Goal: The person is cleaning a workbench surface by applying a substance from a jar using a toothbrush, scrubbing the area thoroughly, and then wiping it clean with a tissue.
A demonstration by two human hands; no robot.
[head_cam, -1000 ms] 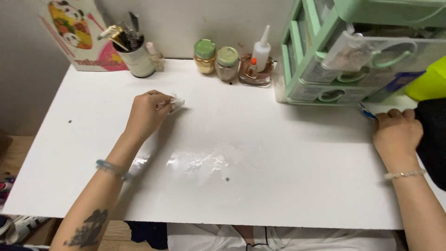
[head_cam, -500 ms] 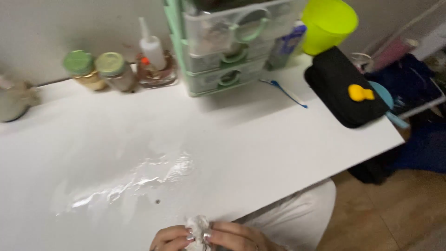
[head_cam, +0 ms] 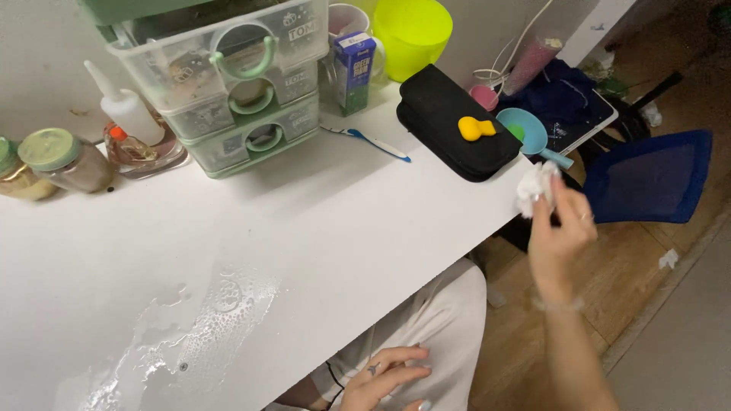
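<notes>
My right hand (head_cam: 560, 228) is stretched out past the right end of the white table (head_cam: 343, 221), pinching a crumpled white tissue (head_cam: 533, 186) between its fingers. My left hand (head_cam: 381, 377) rests open on my lap below the table's front edge, holding nothing. A wet, soapy smear (head_cam: 198, 320) lies on the tabletop at the lower left. Next to the tissue, on the table's right end, sits a black case (head_cam: 453, 133) with a small yellow object (head_cam: 476, 128) on top.
A green-and-clear drawer unit (head_cam: 228, 84) stands at the back, with jars (head_cam: 65, 160) and a squeeze bottle (head_cam: 126, 110) to its left. A blue toothbrush (head_cam: 369, 141), small carton (head_cam: 354, 68) and yellow-green tub (head_cam: 411, 34) are nearby. A blue chair (head_cam: 647, 175) stands on the floor at right.
The view has swung right. Both hands held the tissue at the table's front edge; now the right hand has carried it out past the table's right end and the left dropped to my lap.
</notes>
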